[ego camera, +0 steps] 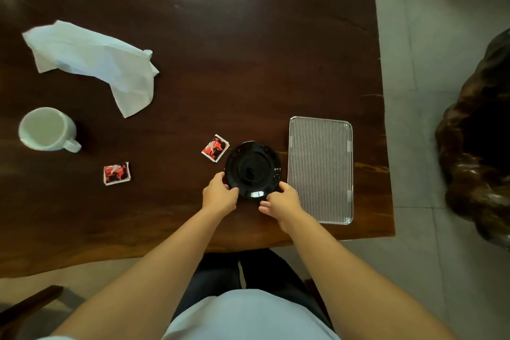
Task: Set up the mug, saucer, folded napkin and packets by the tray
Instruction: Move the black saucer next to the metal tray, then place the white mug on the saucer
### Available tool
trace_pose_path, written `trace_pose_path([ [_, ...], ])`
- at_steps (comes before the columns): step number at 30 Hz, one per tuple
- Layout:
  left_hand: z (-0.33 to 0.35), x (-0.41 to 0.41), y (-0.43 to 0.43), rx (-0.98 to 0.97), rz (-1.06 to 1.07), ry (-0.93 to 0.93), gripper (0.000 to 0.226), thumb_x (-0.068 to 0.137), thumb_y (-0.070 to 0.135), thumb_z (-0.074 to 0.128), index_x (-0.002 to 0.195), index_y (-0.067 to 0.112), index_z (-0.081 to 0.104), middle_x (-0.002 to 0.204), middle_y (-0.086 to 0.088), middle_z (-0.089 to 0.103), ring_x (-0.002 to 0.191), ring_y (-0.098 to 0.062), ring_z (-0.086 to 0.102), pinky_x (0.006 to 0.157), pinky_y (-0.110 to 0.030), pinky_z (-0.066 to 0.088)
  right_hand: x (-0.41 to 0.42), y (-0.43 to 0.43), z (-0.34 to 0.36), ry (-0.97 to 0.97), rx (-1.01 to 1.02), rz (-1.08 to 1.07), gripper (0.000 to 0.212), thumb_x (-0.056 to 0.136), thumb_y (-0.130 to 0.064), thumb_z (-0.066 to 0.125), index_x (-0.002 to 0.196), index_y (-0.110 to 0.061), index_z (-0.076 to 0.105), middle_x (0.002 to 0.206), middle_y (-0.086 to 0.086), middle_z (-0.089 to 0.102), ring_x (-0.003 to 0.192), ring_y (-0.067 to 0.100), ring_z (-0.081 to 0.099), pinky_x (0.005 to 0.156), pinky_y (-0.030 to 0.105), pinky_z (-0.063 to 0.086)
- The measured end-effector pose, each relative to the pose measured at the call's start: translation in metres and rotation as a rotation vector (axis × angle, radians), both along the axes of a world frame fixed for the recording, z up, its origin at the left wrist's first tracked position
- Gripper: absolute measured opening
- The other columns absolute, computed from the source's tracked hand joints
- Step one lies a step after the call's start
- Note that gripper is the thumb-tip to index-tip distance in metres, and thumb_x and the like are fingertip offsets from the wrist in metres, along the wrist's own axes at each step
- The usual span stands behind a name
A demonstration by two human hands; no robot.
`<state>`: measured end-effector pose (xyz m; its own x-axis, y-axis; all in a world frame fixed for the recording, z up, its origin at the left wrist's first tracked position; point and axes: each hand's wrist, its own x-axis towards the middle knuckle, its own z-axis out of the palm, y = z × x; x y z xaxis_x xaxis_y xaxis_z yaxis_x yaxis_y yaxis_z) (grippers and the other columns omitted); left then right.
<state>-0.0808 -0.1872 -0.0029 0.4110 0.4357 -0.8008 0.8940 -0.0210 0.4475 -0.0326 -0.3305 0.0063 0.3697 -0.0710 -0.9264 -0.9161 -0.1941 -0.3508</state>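
A black saucer lies flat on the dark wooden table, just left of a striped metal tray. My left hand grips the saucer's near-left rim. My right hand touches its near-right rim with thumb and forefinger, the other fingers spread. One red packet lies beside the saucer's far-left edge, another red packet further left. A white mug stands upright at the left with its handle toward me. A crumpled white napkin lies unfolded at the far left.
The table's right edge runs just past the tray, with tiled floor beyond. A dark carved wooden seat stands on the floor at the right. A chair part shows at the lower left.
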Motion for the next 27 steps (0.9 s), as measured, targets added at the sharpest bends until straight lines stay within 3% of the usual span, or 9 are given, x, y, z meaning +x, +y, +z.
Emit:
trace_pose_path([
  [3,0.023,-0.004,0.003,0.071,-0.198,0.063,0.059,0.094,0.019,0.067,0.146,0.017,0.04,0.129,-0.011,0.06,0.096,-0.023,0.066,0.078,-0.038,0.062,-0.001,-0.004,0.009,-0.056,-0.108,0.204,0.059,0.097,0.002,0.051,0.151,-0.013,0.034,0.143,0.018,0.049,0.117,0.034,0.061,0.084,0.04,0.059],
  [6,0.048,-0.011,0.011,0.198,-0.356,0.079,0.043,0.094,0.028,0.065,0.132,0.018,0.049,0.117,-0.006,0.064,0.096,-0.02,0.064,0.081,-0.037,0.058,0.005,-0.007,0.019,-0.188,-0.219,0.362,0.035,0.095,-0.003,0.055,0.129,-0.01,0.055,0.114,0.014,0.06,0.091,0.026,0.066,0.077,0.038,0.062],
  [8,0.063,-0.016,0.018,0.244,-0.382,0.076,0.035,0.094,0.029,0.064,0.125,0.019,0.054,0.115,-0.005,0.065,0.097,-0.02,0.064,0.083,-0.038,0.058,0.01,-0.001,0.027,-0.255,-0.204,0.443,0.019,0.094,-0.005,0.056,0.11,-0.014,0.061,0.111,0.012,0.062,0.089,0.026,0.067,0.077,0.039,0.063],
  [11,0.08,-0.026,0.032,0.303,-0.378,0.064,0.029,0.093,0.028,0.062,0.121,0.019,0.058,0.116,-0.007,0.065,0.101,-0.023,0.064,0.089,-0.041,0.057,0.016,0.022,0.04,-0.312,-0.144,0.587,0.017,0.092,-0.007,0.06,0.102,-0.02,0.063,0.112,0.011,0.064,0.094,0.026,0.069,0.07,0.034,0.063],
  [16,0.096,-0.043,0.066,0.345,-0.326,0.055,0.023,0.094,0.027,0.061,0.115,0.02,0.061,0.115,-0.006,0.066,0.1,-0.022,0.064,0.085,-0.037,0.055,0.01,0.078,0.053,-0.381,-0.108,0.771,0.018,0.091,-0.009,0.064,0.103,-0.022,0.064,0.096,0.005,0.069,0.082,0.019,0.071,0.069,0.034,0.064],
  [20,0.102,-0.063,0.108,0.315,-0.26,0.047,0.019,0.093,0.026,0.061,0.111,0.021,0.063,0.112,-0.005,0.067,0.094,-0.023,0.067,0.086,-0.041,0.058,-0.002,0.132,0.059,-0.402,-0.062,0.915,0.019,0.092,-0.01,0.066,0.105,-0.023,0.062,0.098,0.001,0.066,0.082,0.015,0.07,0.067,0.029,0.063],
  [27,0.095,-0.101,0.214,0.311,-0.189,0.04,0.022,0.091,0.025,0.061,0.112,0.022,0.068,0.124,-0.008,0.065,0.109,-0.027,0.063,0.087,-0.036,0.053,-0.03,0.244,0.06,-0.434,-0.027,1.028,0.021,0.089,-0.009,0.068,0.109,-0.017,0.066,0.093,0.002,0.07,0.081,0.016,0.072,0.072,0.035,0.064],
])
